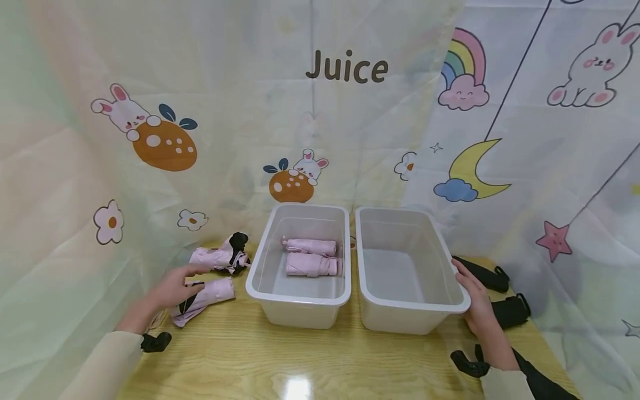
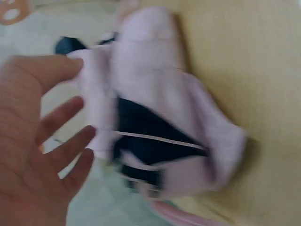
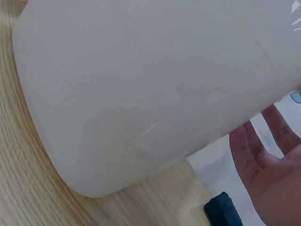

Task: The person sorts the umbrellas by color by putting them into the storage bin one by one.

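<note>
Two pink folded umbrellas lie left of the bins: the nearer umbrella [image 1: 217,291], and a farther umbrella [image 1: 212,258] with a black part at its end. My left hand [image 1: 177,286] hovers at them, fingers loosely spread. In the left wrist view, the near umbrella [image 2: 150,56] shows pink and dark cloth, blurred; nothing is gripped. My right hand [image 1: 472,294] rests against the right side of a white bin [image 1: 400,305]. In the right wrist view its fingers [image 3: 242,146] reach fairly straight along that bin's outer wall [image 3: 141,94]; the thumb is hidden.
The left white bin [image 1: 300,311] holds two pink folded umbrellas [image 1: 311,264]. Black folded umbrellas [image 1: 510,311] lie right of the bins, partly behind my right hand. A printed curtain [image 1: 225,111] surrounds the wooden table [image 1: 240,355].
</note>
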Tool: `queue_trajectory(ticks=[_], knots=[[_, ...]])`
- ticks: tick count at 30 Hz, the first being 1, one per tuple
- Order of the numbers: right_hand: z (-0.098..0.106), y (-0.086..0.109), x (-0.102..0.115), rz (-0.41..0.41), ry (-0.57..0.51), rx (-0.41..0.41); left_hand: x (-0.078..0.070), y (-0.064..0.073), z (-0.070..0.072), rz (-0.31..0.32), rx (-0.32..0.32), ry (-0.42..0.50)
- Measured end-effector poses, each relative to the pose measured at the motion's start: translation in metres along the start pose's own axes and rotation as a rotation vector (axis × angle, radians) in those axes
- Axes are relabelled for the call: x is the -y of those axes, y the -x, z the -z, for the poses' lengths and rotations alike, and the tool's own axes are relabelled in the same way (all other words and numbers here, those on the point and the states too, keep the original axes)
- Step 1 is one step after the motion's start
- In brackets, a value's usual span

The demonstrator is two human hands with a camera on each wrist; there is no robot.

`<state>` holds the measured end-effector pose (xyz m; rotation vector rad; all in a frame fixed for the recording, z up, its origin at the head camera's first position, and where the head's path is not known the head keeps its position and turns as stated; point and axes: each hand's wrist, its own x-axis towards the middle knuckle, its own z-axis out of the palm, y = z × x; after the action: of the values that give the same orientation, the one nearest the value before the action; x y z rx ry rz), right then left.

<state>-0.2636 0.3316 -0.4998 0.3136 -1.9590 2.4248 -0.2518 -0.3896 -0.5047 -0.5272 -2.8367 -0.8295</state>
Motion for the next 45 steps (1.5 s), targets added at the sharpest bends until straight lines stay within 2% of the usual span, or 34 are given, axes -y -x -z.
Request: queue_trajectory(ticks=[3,8,13,17,24,30,38,45], knots=[[-0.001,0.000,0.000,0.000,-0.014,0.010,0.010,0.010,-0.016,-0.029,-0.036,-0.075],[-0.002,0.000,-0.001,0.002,-0.030,0.014,0.019,0.020,-0.034,-0.041,-0.042,-0.206],[-0.002,-0.001,-0.001,0.013,-0.039,0.015,0.018,0.023,-0.039,-0.074,-0.039,-0.327],[-0.003,-0.001,0.000,0.022,-0.045,0.016,0.019,0.023,-0.043,-0.053,-0.024,-0.388],[-0.002,-0.002,0.002,0.026,-0.052,0.005,0.025,0.017,-0.052,-0.055,-0.080,-0.322],[0.000,-0.001,0.002,0.034,-0.058,0.004,0.022,0.010,-0.052,-0.015,-0.090,-0.288],[-0.001,-0.003,0.001,0.026,-0.025,-0.003,0.016,0.009,-0.037,0.007,-0.147,-0.202],[0.000,0.000,-0.002,0.019,-0.049,-0.004,0.006,0.002,-0.015,-0.065,-0.185,-0.146]])
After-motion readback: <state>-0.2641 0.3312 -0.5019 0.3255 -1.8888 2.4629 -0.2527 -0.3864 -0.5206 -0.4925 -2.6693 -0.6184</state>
